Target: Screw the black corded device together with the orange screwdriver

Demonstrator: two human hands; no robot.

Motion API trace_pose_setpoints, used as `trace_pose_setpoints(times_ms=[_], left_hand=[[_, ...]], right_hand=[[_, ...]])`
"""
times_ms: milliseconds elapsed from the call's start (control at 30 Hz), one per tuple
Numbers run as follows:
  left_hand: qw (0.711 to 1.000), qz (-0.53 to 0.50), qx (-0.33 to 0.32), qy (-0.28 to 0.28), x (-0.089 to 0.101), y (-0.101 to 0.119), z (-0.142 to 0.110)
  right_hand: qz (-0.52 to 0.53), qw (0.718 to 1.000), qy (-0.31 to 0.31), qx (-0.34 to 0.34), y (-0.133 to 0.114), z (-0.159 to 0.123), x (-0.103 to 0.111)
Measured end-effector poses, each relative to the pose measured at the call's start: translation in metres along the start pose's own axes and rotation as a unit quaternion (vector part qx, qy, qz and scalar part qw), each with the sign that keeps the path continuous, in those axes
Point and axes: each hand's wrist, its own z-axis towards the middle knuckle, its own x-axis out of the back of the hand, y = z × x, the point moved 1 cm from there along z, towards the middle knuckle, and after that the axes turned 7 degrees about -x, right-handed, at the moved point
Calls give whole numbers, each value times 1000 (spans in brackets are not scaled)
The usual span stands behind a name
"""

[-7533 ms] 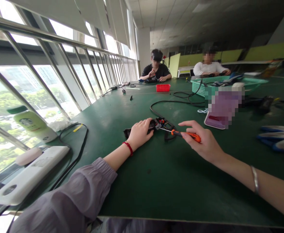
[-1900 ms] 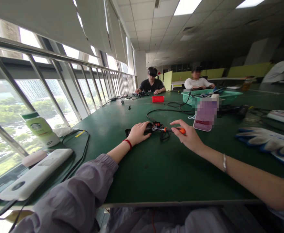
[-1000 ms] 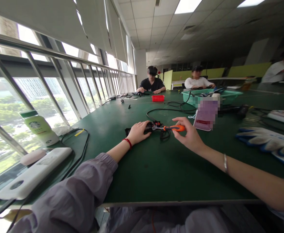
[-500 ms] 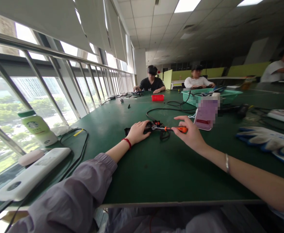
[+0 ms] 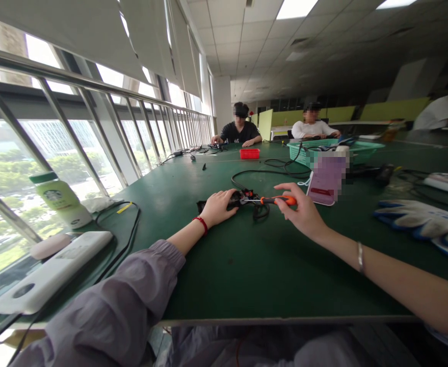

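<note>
My left hand (image 5: 219,207) is closed over a black device (image 5: 234,200) that lies on the green table, its fingers pressing it down. What kind of device it is I cannot make out; a black cable (image 5: 261,213) loops beside it and small red or orange parts show at its far side. In my right hand (image 5: 299,208) the orange-and-black handle of a screwdriver (image 5: 281,200) is held between thumb and fingers. The screwdriver lies almost level, its metal shaft pointing left with the tip at the device. My left hand hides part of the device.
A phone (image 5: 326,181) leans against a teal basket (image 5: 300,153) of cables. White-and-blue gloves (image 5: 426,219) lie at the right, a red tray (image 5: 249,154) farther back. On the left stand a green bottle (image 5: 59,201) and a white power bank (image 5: 53,272). Co-workers sit beyond.
My right thumb and fingers have shifted slightly on the screwdriver handle, with more of its black part showing. My left hand stays on the device.
</note>
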Motion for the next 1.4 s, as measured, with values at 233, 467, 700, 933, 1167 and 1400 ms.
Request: trace_pose_setpoints(times_ms=[233, 467, 700, 933, 1167, 1400], left_hand=[[1000, -1, -4, 3, 0, 0, 0], [1000, 0, -1, 5, -1, 0, 0], [1000, -2, 0, 4, -1, 0, 0], [1000, -4, -1, 1, -1, 0, 0], [1000, -3, -3, 6, -2, 0, 0], [1000, -10, 6, 4, -2, 0, -1]], right_hand=[[-71, 997, -24, -20, -5, -2, 2], [-48, 999, -9, 11, -3, -1, 3], [-67, 997, -25, 23, -7, -4, 0], [-42, 999, -30, 0, -4, -3, 1], [-49, 999, -16, 12, -2, -3, -1], [-53, 998, -15, 20, -2, -3, 0]])
